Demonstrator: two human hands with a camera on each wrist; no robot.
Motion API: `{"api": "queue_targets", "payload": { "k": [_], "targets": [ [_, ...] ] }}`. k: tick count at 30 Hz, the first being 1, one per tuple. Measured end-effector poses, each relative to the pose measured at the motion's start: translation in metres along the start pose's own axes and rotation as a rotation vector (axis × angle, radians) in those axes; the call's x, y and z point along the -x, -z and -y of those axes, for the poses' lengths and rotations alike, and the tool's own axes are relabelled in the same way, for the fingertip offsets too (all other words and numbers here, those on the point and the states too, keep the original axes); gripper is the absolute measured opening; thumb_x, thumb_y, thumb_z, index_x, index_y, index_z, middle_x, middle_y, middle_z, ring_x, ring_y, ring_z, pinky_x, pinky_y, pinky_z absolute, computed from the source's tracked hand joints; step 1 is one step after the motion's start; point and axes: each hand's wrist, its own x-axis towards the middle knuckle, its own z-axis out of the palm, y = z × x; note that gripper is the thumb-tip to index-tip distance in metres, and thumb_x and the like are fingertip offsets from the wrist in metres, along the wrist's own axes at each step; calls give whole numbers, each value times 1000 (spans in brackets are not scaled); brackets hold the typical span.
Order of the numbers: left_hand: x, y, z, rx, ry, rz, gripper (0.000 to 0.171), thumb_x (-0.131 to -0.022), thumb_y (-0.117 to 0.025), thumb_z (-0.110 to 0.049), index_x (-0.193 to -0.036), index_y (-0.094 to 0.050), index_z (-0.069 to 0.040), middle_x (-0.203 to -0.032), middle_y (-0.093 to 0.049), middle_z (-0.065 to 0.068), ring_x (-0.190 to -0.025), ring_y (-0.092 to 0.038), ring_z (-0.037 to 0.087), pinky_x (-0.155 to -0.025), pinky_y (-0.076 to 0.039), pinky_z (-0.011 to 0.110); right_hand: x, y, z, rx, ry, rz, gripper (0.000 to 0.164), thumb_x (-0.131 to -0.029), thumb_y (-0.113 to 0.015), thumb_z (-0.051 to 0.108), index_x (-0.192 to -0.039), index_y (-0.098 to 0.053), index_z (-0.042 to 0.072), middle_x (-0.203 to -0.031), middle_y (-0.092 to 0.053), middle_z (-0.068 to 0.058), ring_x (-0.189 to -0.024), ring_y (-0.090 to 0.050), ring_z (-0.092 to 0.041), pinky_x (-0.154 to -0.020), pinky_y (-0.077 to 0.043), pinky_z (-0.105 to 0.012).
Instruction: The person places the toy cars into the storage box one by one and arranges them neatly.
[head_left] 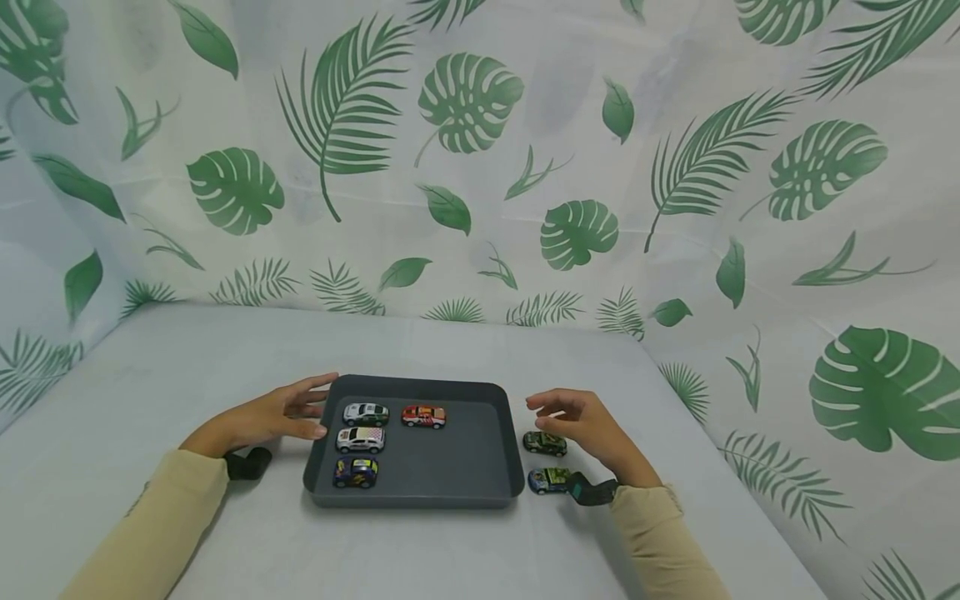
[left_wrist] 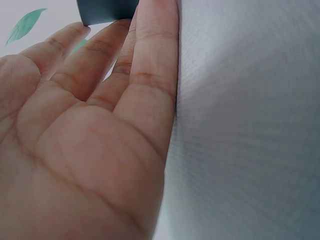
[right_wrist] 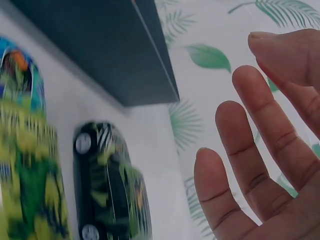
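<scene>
A dark grey tray (head_left: 442, 467) lies on the table with a red toy car (head_left: 424, 417), a white and green one (head_left: 366, 414), a white one (head_left: 361, 439) and a purple one (head_left: 356, 472) inside. My left hand (head_left: 266, 418) rests at the tray's left rim, fingers extended and thumb against its side. To the right of the tray, my right hand (head_left: 581, 423) hovers with loosely bent fingers, holding nothing. Below its fingers sits a dark green camouflage toy car (right_wrist: 107, 185). Nearer me, beside it, is a blue and yellow-green toy car (head_left: 549, 480), partly hidden by the wrist camera.
A white cloth covers the table (head_left: 247, 542). Behind and to the right stands a white curtain (head_left: 510, 192) printed with green leaves. Black cameras are strapped at the left wrist (head_left: 249, 463) and right wrist (head_left: 592, 490).
</scene>
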Motion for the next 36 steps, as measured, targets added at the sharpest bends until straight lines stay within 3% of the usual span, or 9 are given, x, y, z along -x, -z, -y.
{"api": "queue_targets", "payload": {
  "k": [4,10,14,21,36],
  "targets": [
    [0,0,0,4,3,2,108,-97,-84,-28,-172,-12,0,-168,-23,43,-150,-33,64,-115,-36,77,3,5,-5,12,-18,-8,31,-102,-72,1,-130,-70,-12,-132,-67,-35,-113,-70,-28,-92,-59,-30],
    [0,-1,0,8,2,2,108,-97,-84,-28,-172,-12,0,-168,-23,43,-150,-33,65,-115,-36,77,5,10,-13,27,-59,0,31,-101,-71,-1,-130,-69,-13,-131,-68,-33,-120,-65,-48,-94,-58,-30],
    [1,-1,0,1,3,-1,108,-97,-84,-29,-172,-12,0,-168,-23,43,-150,-34,64,-114,-36,77,7,11,-18,42,-100,8,32,-101,-73,1,-130,-70,-12,-132,-70,-30,-120,-66,-45,-95,-57,-32],
    [0,-1,1,4,3,-2,109,-96,-84,-30,-172,-12,0,-168,-23,43,-150,-34,64,-114,-37,76,9,13,-22,59,-119,37,36,-100,-75,6,-132,-70,-10,-133,-70,-27,-123,-65,-43,-99,-55,-46],
    [0,0,2,-3,3,-4,108,-96,-84,-30,-172,-13,-1,-167,-24,43,-150,-34,64,-114,-38,76,13,15,-35,78,-160,113,39,-96,-79,3,-131,-70,-12,-129,-74,-25,-111,-72,-28,-95,-55,-38]
  ]
}}
